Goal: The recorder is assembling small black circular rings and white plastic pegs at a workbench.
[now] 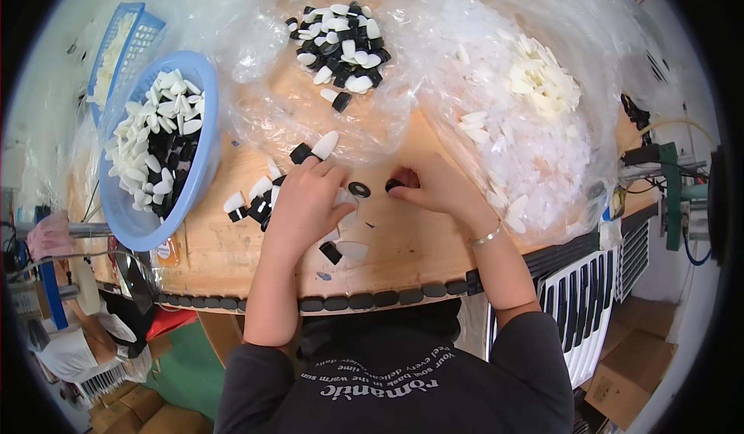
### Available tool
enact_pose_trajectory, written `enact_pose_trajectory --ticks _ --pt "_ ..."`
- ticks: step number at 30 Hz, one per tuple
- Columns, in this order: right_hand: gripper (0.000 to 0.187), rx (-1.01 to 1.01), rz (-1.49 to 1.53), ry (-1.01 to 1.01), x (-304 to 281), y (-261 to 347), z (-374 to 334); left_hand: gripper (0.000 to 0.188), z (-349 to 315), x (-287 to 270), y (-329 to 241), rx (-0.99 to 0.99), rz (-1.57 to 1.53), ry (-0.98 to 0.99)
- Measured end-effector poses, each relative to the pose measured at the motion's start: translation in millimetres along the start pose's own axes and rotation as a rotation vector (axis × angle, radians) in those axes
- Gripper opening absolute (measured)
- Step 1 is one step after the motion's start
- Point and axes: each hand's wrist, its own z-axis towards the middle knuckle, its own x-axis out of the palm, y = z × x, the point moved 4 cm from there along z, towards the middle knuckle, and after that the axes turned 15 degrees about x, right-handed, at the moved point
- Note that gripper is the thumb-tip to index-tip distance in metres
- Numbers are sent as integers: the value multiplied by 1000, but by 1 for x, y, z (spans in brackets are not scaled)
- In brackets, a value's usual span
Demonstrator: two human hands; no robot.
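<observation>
My left hand (310, 198) is curled over the wooden table, with a white oval piece (346, 198) showing between its thumb and fingers. A joined black-and-white piece (314, 149) lies at its fingertips, and several more (263, 194) lie beside it on the left. Another black-and-white piece (341, 251) rests on the table near my left wrist. My right hand (438, 187) pinches a small black part (394, 184), partly covered by its fingers. Between my hands lies a loose black ring (359, 190).
A blue basin (207, 136) of white and black parts stands at left, by a blue basket (151, 35). A pile of black-and-white pieces (345, 43) lies at the far side. Plastic sheeting (457, 70) with white pieces covers the right. Dark pads (360, 301) line the near edge.
</observation>
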Motion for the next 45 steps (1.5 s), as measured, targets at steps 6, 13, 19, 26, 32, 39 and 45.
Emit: enact_pose_trajectory --ticks 6,13,19,26,32,39,45 --pt "25 -133 -177 -92 0 -2 -1 16 0 2 4 -17 65 1" --pt "36 -135 379 -48 3 28 -13 13 7 -2 -3 -108 -315 -353" --pt "33 -121 539 186 10 10 -7 17 7 13 2 -153 -538 -192" --pt "15 51 219 379 -22 1 -18 28 11 25 0 96 -111 -159" --pt "12 0 340 92 -30 9 -14 36 12 42 2 104 -32 -85" --pt "13 -147 826 -162 -23 5 -9 33 17 31 9 -200 -315 -251" --pt "15 -115 790 -121 -3 8 -8 28 10 40 13 -340 -1211 -686"
